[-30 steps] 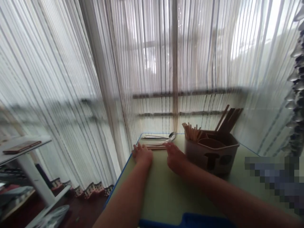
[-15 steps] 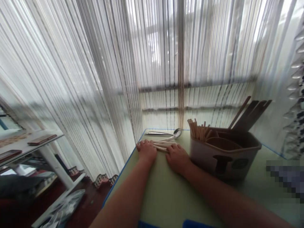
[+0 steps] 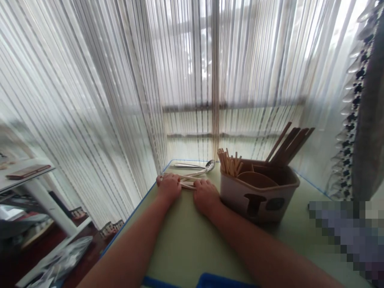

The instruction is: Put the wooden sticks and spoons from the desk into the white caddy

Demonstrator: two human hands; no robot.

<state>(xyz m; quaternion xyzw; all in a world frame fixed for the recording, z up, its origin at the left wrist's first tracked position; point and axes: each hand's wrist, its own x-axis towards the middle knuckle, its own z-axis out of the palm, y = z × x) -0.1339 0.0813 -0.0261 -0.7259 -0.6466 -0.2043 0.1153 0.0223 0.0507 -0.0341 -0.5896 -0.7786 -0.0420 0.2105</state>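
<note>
Both my hands rest at the far end of a green table (image 3: 192, 244) with a blue edge. My left hand (image 3: 168, 187) lies flat, fingers spread over the left ends of a small bunch of light wooden chopsticks (image 3: 187, 184). My right hand (image 3: 205, 195) covers their right ends, fingers curled down onto them. Just beyond the chopsticks lie metal spoons (image 3: 200, 169). To the right of my right hand stands a beige utensil caddy (image 3: 258, 191) holding several light chopsticks (image 3: 229, 162) and darker wooden utensils (image 3: 288, 145).
Striped sheer curtains (image 3: 192, 80) hang behind the table over a window. A white shelf unit (image 3: 33, 188) with flat objects stands at the left, clutter below it. A dark patterned drape (image 3: 364, 104) hangs at the right. A blurred patch covers the right table area.
My two hands have drawn closer together over the chopsticks, bunching them. The view has shifted, so the caddy and the hands sit further left in the picture.
</note>
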